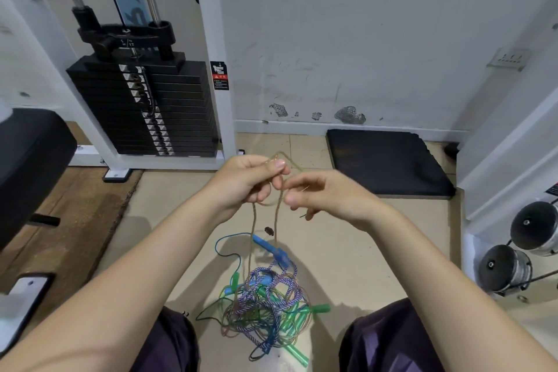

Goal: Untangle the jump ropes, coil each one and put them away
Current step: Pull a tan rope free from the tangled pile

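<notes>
A tangle of ropes [265, 308], purple-braided, green and blue, lies on the floor at six o'clock. A thin tan rope [253, 229] rises from it in two strands. The left hand [241, 181] pinches its loop; the right hand [329, 199] pinches it at three o'clock.

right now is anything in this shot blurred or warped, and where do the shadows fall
Head view: wide-angle bending bows the white machine frame and the wall edges; the right hand is slightly motion-blurred, the left hand sharper; soft shadows lie on the floor around the rope tangle; no strong glare.
</notes>
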`<state>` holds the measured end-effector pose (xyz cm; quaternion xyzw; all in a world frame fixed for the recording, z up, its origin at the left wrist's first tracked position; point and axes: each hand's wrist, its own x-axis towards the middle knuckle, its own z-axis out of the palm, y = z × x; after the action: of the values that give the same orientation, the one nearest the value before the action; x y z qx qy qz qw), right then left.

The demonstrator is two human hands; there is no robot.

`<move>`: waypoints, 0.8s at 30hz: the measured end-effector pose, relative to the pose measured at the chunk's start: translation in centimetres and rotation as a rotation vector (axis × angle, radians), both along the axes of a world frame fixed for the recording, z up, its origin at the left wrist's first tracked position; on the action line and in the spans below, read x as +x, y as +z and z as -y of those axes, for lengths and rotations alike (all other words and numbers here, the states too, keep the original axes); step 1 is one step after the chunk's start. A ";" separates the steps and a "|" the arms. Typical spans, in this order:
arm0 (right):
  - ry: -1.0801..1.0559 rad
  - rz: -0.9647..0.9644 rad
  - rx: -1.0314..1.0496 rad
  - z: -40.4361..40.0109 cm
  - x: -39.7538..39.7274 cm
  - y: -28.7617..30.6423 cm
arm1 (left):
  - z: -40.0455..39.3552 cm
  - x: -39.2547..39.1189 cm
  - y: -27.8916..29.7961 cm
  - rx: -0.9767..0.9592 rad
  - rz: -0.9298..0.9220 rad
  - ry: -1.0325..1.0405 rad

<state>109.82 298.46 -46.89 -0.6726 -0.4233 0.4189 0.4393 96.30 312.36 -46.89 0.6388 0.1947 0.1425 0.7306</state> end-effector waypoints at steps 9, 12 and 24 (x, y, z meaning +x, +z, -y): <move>0.111 -0.021 -0.033 -1.8 -3.5 -2.4 | -0.3 0.0 -0.2 -0.097 0.095 0.019; 0.089 -0.007 -0.028 -1.7 -3.2 -1.9 | -0.7 -0.2 -0.4 -0.066 0.077 0.014; -0.123 -0.261 0.285 -0.5 -0.6 1.0 | -0.4 -1.1 -2.3 0.182 -0.218 -0.415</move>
<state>109.19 298.98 -45.87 -0.5683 -0.3759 0.4104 0.6060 95.21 312.80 -49.18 0.7399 0.1234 -0.0632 0.6582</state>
